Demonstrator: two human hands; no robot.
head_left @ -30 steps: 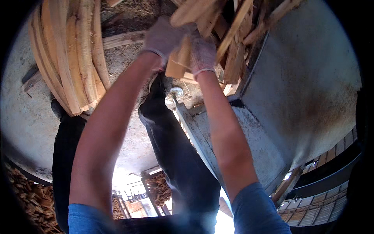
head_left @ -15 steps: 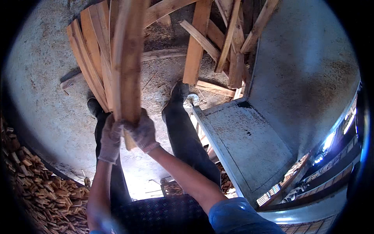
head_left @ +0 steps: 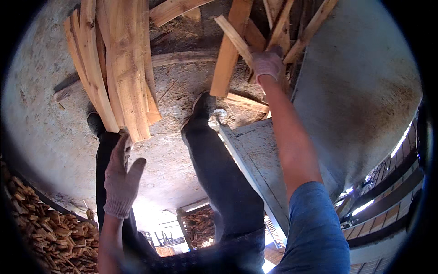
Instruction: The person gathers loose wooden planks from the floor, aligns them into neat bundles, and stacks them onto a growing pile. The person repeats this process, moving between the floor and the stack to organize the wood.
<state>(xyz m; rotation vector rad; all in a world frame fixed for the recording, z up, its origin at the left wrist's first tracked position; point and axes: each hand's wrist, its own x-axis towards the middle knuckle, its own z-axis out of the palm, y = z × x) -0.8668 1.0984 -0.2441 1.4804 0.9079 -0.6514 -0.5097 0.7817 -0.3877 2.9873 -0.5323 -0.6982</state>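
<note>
A stack of wood slats (head_left: 114, 77) lies on the floor (head_left: 41, 128) at the left; a jumble of planks (head_left: 255, 41) lies at the right, with the person's legs between them.

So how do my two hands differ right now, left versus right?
The left hand is open with fingers spread, held low near the body and holding nothing, just below the leaning wood slabs. The right hand is stretched far out, closed on a piece in the jumbled wood pile. Both wear light knitted gloves.
</note>
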